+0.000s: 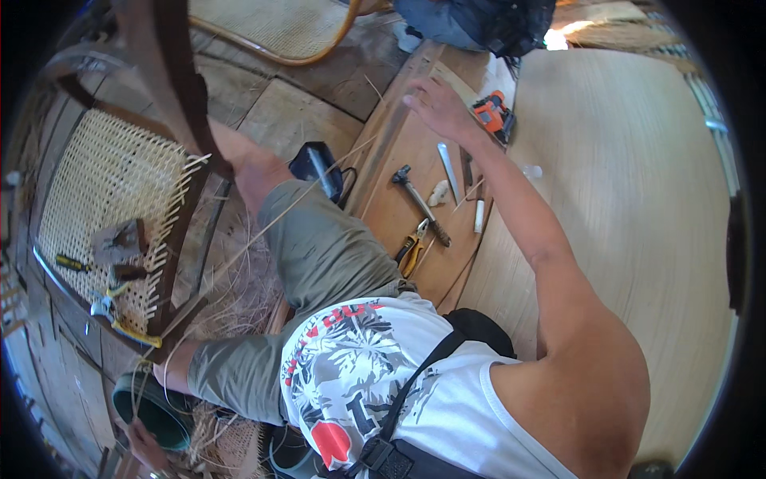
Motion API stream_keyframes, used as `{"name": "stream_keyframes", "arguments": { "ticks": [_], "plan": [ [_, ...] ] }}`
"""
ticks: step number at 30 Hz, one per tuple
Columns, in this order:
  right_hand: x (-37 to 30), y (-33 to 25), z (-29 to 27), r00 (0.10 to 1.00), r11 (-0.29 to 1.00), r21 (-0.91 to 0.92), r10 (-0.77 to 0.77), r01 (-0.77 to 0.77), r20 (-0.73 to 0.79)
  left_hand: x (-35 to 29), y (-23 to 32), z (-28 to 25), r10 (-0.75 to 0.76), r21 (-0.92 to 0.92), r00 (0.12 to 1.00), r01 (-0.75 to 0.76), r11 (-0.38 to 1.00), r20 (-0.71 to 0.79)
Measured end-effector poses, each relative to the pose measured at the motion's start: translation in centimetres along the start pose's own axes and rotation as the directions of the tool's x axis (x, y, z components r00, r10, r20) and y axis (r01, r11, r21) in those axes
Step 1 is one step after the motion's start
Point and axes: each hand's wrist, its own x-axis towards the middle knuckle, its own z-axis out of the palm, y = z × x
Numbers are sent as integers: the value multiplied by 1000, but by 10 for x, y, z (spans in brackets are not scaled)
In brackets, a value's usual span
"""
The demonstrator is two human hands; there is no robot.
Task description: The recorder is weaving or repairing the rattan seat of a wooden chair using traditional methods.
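A wooden chair with a woven cane seat (112, 176) stands at the left, its side rail lined with loose cane ends. A long pale cane strand (267, 226) runs slantwise over my leg from the seat's near corner towards my right hand (439, 108). That hand is raised at the upper middle, fingers closed where the strand's line ends; the grip itself is faint. Low at the left, my left hand (148, 449) is closed on cane strands that come down from the same corner, beside a dark green bucket (128, 397). Its fingers are partly blurred.
On the seat lie a yellow-handled tool (132, 331), a screwdriver (72, 262) and a dark block (120, 241). A hammer (419, 203), pliers (412, 249) and an orange-black tool (495, 116) rest on the wooden bench (383, 199). A light board (630, 184) is at the right.
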Motion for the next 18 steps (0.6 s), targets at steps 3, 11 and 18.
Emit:
{"name": "stream_keyframes", "arguments": {
  "ticks": [3,11,18],
  "plan": [
    [-42,-13,-26,918,936,130,281,-326,280,-44,46,16,43,-124,981,-19,992,190],
    [-131,-233,20,299,265,439,-438,-859,848,-83,315,77,459,-750,838,-95,655,295],
    [-95,-337,74,189,-99,166,-654,-981,733,-112,355,69,649,-968,748,-32,249,142]
  ]
}}
